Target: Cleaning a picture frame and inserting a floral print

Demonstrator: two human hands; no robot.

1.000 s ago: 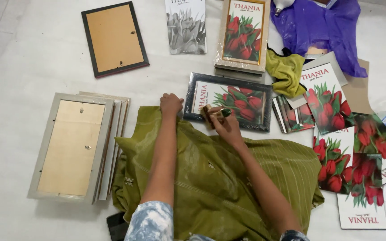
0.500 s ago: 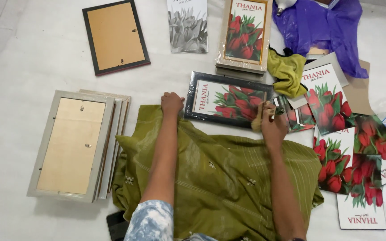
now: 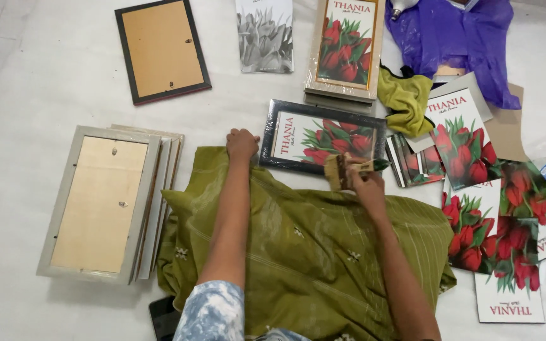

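A black picture frame (image 3: 298, 134) with a print of red tulips lies on the white floor just past the green cloth (image 3: 311, 252) over my lap. My left hand (image 3: 242, 144) is closed on the frame's left edge. My right hand (image 3: 360, 179) grips a paintbrush (image 3: 344, 170) with pale bristles and a dark green handle, held over the frame's near right edge.
A stack of grey frames (image 3: 105, 202) lies face down at my left. A black frame (image 3: 161, 49) lies back up at far left. Another framed tulip print (image 3: 347, 47), a yellow rag (image 3: 406, 101), a purple bag (image 3: 453, 41) and several loose tulip prints (image 3: 494, 208) spread right.
My right hand swept the brush from the frame's near middle to its right corner, then back a little to the left. My left hand stayed on the frame's left edge.
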